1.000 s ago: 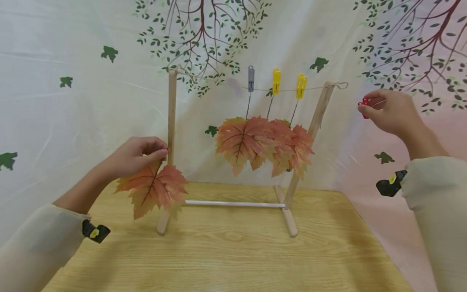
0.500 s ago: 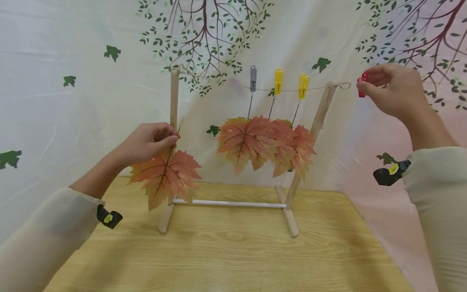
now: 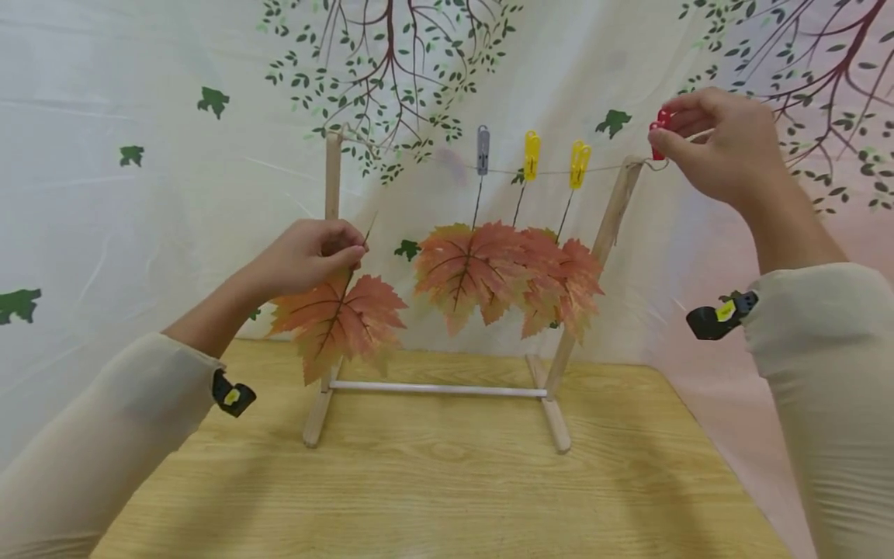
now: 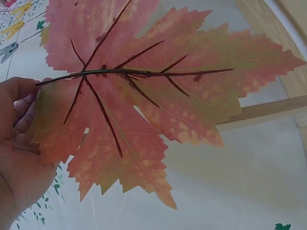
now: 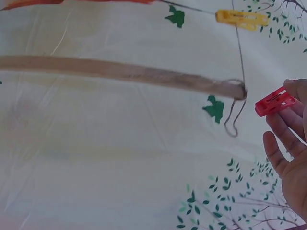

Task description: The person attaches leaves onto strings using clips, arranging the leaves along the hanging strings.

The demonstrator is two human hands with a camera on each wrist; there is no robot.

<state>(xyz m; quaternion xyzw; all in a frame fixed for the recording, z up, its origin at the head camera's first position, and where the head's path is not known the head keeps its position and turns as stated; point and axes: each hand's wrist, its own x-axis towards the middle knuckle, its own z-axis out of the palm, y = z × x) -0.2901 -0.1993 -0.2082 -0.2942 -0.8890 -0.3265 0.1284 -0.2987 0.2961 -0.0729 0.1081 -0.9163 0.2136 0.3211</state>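
Note:
My left hand [image 3: 314, 252] pinches the dark stem of an orange-red artificial maple leaf [image 3: 342, 314], which hangs below the fingers in front of the stand's left post. In the left wrist view the leaf [image 4: 144, 96] spreads wide from the fingertips. Up by the top of the right post, my right hand [image 3: 726, 147] pinches a red clothespin [image 5: 276, 101] between thumb and fingers. Along the string [image 3: 545, 172], one grey clothespin [image 3: 483, 151] and two yellow clothespins [image 3: 531, 155] hold the stems of several similar leaves [image 3: 468, 268].
The wooden stand has a left post [image 3: 333, 178], a right post [image 3: 618, 202] and a white crossbar [image 3: 440, 389] low between them. It stands on a wood-grain table [image 3: 433, 481]. Behind hangs a pale backdrop [image 3: 174, 194] printed with branches and green leaves.
My left hand has carried the leaf up and to the right, past the left post. My right hand has risen and then moved left with the red clothespin, closer to the right post's top.

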